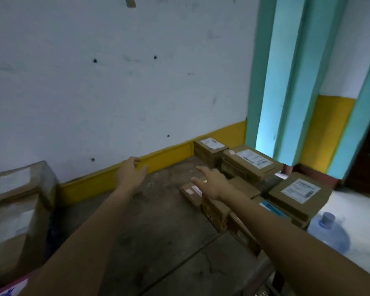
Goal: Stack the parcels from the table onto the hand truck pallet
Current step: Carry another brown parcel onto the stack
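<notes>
1. A big taped box (15, 212) stood at the far left, beside the tabletop (150, 227).
2. Your left hand (131, 173) hung released over the tabletop, grasping nothing.
3. Your right hand (213, 183) hovered, fingers straight and empty, over the parcels (250, 162) piled at the tabletop's right end.

A: The wall (94, 82) is off-white, speckled with a few dark spots. The skirting band (169, 153) along its foot is yellow.

B: The pillar (286, 82) is turquoise. The parcels (252, 165) are plain brown cardboard, and the top ones carry white labels with dark print.

A: One lower in the pile shows a blue strip (271, 208). The desk (147, 221) is a mottled, patchy grey-brown.

B: The big box (15, 210) at the left is brown too, under glossy clear tape. The bottle (331, 233) is translucent pale blue with a grey-blue cap, and the door (367, 167) is dark brown.
</notes>
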